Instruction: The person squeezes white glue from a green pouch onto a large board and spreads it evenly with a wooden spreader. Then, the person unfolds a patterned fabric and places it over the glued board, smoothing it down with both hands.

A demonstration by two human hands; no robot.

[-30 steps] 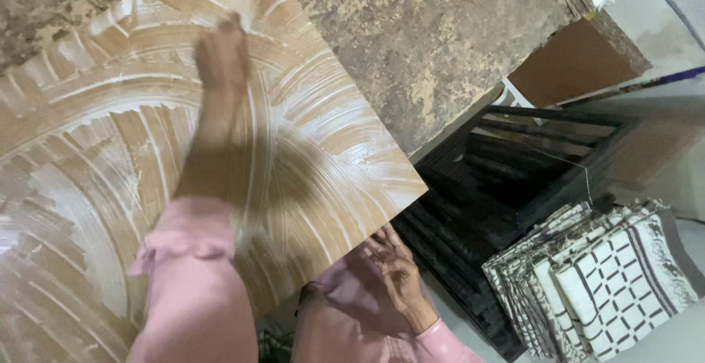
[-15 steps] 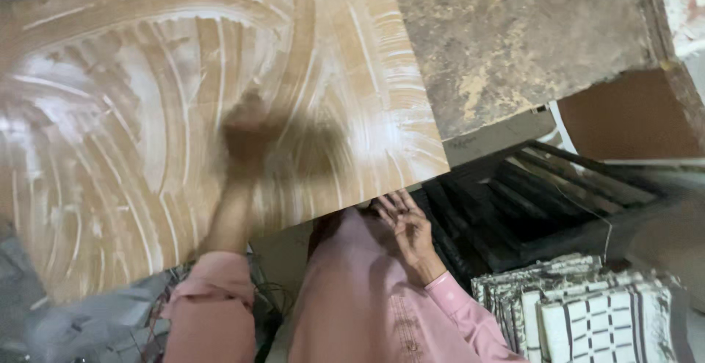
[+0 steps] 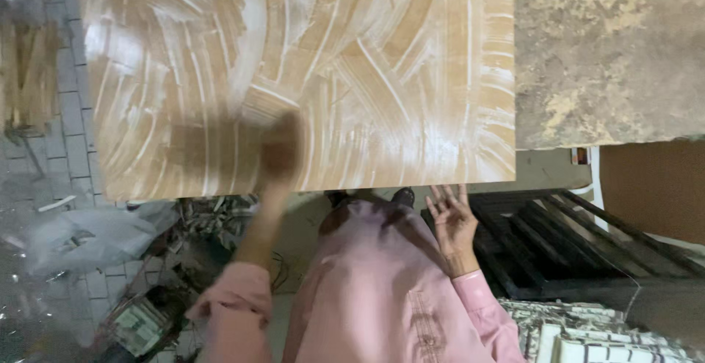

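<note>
In the head view, a large square tan board (image 3: 308,76), covered with sweeping white smeared strokes, is seen lying flat across the upper part of the frame, its near edge running just above the person's body. The left hand (image 3: 281,150) is placed on the board's surface close to that near edge; it is motion-blurred, so whether the fingers are spread or closed cannot be told, and nothing held in it can be made out. The right hand (image 3: 452,220) is held open, fingers spread and empty, just below the near edge of the board toward its right corner; contact with the edge cannot be confirmed. Both arms are covered by pink sleeves (image 3: 235,315). A mottled brown slab (image 3: 609,54) is located beside the board on the right. Dark slatted frames (image 3: 558,245) are stacked below it, and white tiles with a dark grid pattern (image 3: 595,333) are seen at the lower right
</note>
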